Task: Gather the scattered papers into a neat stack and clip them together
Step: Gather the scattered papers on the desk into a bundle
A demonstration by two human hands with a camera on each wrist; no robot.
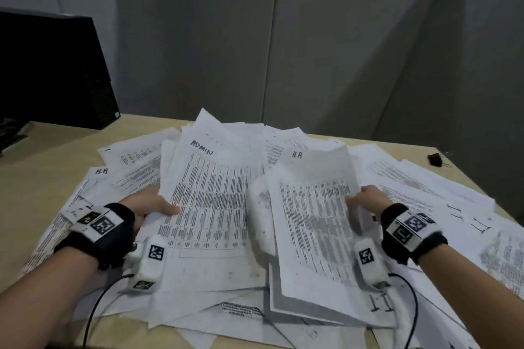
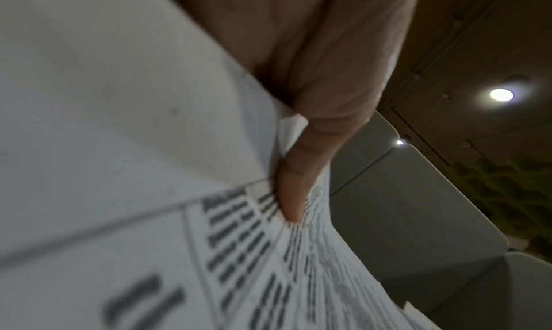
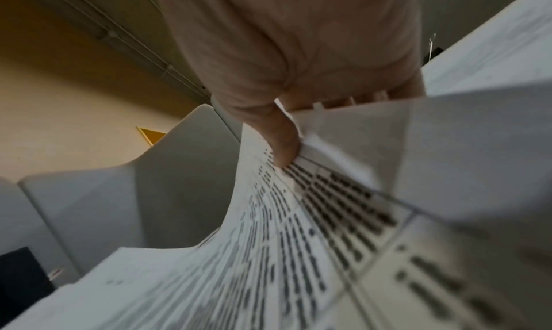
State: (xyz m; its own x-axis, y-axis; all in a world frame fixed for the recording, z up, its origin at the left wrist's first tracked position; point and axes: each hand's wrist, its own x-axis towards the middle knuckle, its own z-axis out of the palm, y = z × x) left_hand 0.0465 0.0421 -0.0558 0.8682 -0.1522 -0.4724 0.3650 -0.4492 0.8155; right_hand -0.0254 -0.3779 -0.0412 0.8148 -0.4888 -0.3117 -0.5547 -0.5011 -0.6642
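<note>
Printed white papers lie scattered over a light wooden table (image 1: 34, 167). My left hand (image 1: 153, 207) grips the left edge of a sheet marked ADMIN (image 1: 209, 195), thumb on top; the left wrist view shows the thumb (image 2: 295, 193) pressed on the printed sheet (image 2: 239, 252). My right hand (image 1: 365, 201) grips the right edge of a raised bundle marked HR (image 1: 314, 224), thumb on top; the right wrist view shows that thumb (image 3: 280, 144) on the bundle (image 3: 269, 264). A dark binder clip (image 1: 435, 159) lies at the far right of the table, away from both hands.
More loose sheets (image 1: 453, 201) spread to the right and toward the near edge (image 1: 235, 317), some marked IT. A black computer case (image 1: 54, 71) stands at the back left. Grey partition panels (image 1: 283, 37) close off the far side of the table.
</note>
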